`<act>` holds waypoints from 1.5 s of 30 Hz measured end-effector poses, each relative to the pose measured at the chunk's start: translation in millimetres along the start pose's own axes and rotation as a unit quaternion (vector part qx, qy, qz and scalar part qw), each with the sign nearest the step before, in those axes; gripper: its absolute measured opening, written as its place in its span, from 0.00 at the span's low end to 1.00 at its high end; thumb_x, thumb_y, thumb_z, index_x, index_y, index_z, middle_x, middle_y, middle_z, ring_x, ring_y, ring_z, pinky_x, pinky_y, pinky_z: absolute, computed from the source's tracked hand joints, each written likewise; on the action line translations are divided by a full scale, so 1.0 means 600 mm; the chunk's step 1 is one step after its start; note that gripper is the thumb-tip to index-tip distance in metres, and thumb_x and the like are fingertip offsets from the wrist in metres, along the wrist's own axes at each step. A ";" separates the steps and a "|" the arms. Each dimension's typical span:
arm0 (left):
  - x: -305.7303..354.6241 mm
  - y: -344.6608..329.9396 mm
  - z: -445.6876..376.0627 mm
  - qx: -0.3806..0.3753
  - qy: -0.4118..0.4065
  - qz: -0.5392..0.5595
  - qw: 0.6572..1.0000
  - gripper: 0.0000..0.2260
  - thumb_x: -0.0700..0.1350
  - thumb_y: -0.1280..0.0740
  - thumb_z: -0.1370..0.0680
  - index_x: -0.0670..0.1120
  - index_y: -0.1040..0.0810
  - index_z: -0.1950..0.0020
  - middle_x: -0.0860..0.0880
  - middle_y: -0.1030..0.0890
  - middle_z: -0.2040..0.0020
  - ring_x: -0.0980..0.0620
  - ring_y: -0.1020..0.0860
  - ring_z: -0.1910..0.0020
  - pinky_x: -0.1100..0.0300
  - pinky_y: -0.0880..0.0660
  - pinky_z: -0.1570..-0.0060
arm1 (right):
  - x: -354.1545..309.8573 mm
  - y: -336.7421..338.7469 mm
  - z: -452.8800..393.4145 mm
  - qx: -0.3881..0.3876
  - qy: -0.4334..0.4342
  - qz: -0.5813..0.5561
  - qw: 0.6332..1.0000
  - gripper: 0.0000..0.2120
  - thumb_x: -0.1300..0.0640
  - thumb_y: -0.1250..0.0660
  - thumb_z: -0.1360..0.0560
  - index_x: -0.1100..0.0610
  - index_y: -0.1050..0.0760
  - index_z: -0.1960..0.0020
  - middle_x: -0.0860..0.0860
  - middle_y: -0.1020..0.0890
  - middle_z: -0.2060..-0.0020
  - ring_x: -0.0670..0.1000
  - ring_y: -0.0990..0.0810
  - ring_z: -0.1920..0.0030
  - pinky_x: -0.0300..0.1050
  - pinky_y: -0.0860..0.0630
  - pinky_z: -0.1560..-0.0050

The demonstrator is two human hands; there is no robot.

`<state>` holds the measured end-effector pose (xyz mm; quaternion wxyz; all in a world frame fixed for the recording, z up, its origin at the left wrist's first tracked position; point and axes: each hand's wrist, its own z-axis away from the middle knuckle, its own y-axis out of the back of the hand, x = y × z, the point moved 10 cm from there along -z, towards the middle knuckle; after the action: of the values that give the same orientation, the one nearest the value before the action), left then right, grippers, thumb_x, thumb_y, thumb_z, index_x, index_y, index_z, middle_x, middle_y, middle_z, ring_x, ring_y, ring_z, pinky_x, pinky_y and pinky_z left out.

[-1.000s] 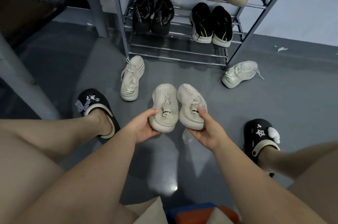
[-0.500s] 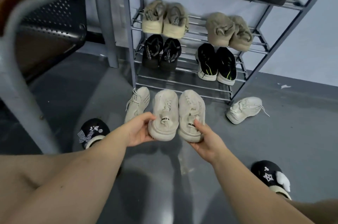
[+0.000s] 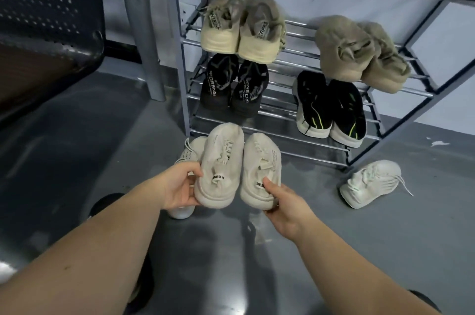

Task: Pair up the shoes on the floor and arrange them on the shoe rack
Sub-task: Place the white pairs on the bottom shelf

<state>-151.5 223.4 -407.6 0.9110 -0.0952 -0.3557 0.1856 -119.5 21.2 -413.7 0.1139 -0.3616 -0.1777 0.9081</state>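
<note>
Hands hold the cream pair above the floor (image 3: 77, 160), heels toward the camera: left hand (image 3: 180, 187) grasps the left cream shoe (image 3: 219, 168) at its heel side; right hand (image 3: 284, 203) pinches the right cream shoe (image 3: 259, 168), thumb on the heel tab. Two white sneakers lie on the floor, one (image 3: 189, 155) behind the held pair, one (image 3: 370, 183) right. Beyond, the shoe rack (image 3: 308, 145) carries black pairs below beige pairs.

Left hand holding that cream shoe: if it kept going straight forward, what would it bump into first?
Probably the bottom shelf of the shoe rack, led by the cream shoe that the left hand grips; depth is unclear.
</note>
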 end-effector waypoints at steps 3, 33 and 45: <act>0.024 0.006 -0.046 0.005 0.000 0.023 1.000 0.16 0.35 0.42 0.33 0.42 0.24 0.48 0.45 0.19 0.66 0.48 0.19 0.71 0.55 0.22 0.73 | -0.021 0.004 -0.049 0.000 0.008 0.022 1.000 0.21 0.63 0.32 0.26 0.62 0.29 0.34 0.58 0.19 0.43 0.55 0.19 0.44 0.49 0.24 0.42; 0.184 0.135 -0.349 0.209 -0.130 -0.072 0.966 0.20 0.29 0.45 0.24 0.44 0.25 0.39 0.47 0.20 0.52 0.54 0.23 0.58 0.67 0.25 0.60 | -0.091 -0.052 -0.442 0.101 0.115 0.289 0.945 0.31 0.51 0.23 0.34 0.58 0.28 0.34 0.52 0.19 0.44 0.53 0.19 0.45 0.50 0.24 0.40; 0.105 0.203 -0.254 0.420 -0.176 -0.163 0.875 0.11 0.50 0.35 0.24 0.50 0.24 0.43 0.61 0.24 0.60 0.61 0.22 0.63 0.71 0.29 0.70 | -0.035 -0.054 -0.360 0.131 0.140 0.353 0.916 0.34 0.43 0.29 0.30 0.48 0.39 0.29 0.49 0.28 0.36 0.50 0.25 0.41 0.49 0.25 0.42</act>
<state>-37.9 354.0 -517.3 0.8052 0.3899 -0.4088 0.1804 48.8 95.7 -533.5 -0.1441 -0.5065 0.0996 0.8443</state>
